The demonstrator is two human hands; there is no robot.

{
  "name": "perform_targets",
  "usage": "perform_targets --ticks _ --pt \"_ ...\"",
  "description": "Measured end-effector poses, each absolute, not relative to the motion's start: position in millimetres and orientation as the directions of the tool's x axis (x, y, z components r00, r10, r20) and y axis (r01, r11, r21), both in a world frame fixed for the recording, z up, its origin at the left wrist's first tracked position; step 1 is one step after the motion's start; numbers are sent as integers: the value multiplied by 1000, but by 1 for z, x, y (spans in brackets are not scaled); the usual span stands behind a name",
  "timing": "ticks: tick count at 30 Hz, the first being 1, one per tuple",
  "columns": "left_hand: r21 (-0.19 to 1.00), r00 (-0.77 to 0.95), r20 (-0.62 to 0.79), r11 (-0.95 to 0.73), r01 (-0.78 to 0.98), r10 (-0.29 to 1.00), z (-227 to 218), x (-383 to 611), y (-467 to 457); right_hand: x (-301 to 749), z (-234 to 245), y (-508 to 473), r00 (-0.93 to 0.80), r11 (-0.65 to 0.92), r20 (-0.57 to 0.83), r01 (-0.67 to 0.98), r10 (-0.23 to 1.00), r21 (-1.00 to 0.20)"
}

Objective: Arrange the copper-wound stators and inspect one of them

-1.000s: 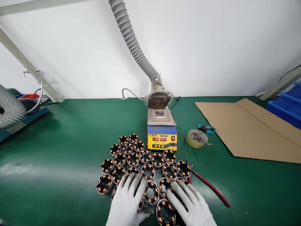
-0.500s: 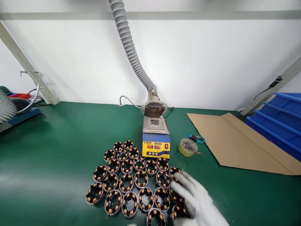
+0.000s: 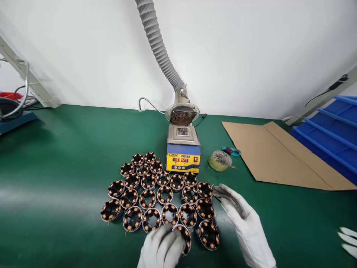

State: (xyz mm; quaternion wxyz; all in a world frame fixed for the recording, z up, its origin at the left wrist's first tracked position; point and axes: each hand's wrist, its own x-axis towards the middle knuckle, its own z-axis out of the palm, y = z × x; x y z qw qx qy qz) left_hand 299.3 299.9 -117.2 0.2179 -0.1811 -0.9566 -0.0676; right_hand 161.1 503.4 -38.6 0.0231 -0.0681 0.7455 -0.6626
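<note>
Many round motor stators with copper windings stand in loose rows on the green table. My left hand point(image 3: 161, 247), in a white glove and slightly blurred, has its fingers curled over the left rim of the nearest stator point(image 3: 187, 241); its thumb is hidden. My right hand point(image 3: 240, 217), gloved in white with greyish finger pads, lies to the right of the group. Its fingers are apart from the thumb and hold nothing; the fingertips are close to the rightmost upper stator point(image 3: 205, 190). Another stator point(image 3: 209, 235) stands between my two hands.
A blue and yellow heating unit point(image 3: 183, 163) stands behind the stators, under a hood with a grey duct point(image 3: 158, 44). To its right are a small round pot point(image 3: 220, 161), a cardboard sheet point(image 3: 284, 156) and blue trays point(image 3: 329, 137). Another person's white-gloved fingers point(image 3: 348, 241) show at the right edge.
My right hand has drawn back rightward off the right-hand stators, uncovering them. My left hand has come up from the bottom edge onto the nearest stator. The view has tilted down.
</note>
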Motion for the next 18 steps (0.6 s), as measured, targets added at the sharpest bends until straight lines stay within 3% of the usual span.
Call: perform_targets --ticks 3,6,9,14,18 --pt "-28 -876 426 971 237 227 -108 280 316 172 -36 495 -984 7 21 -22 -177 -1000" --pt "40 -868 469 978 202 160 -109 271 328 183 -32 492 -955 45 -35 22 -294 -999" --pt "244 -874 472 936 254 113 -99 272 324 191 -32 492 -927 -26 -26 38 -375 -999" --pt "664 -964 245 707 244 103 -46 261 314 202 -33 479 -745 -269 16 220 -666 -938" --pt "753 -972 233 626 204 37 -29 244 320 212 -26 465 -713 -313 -179 500 -678 -808"
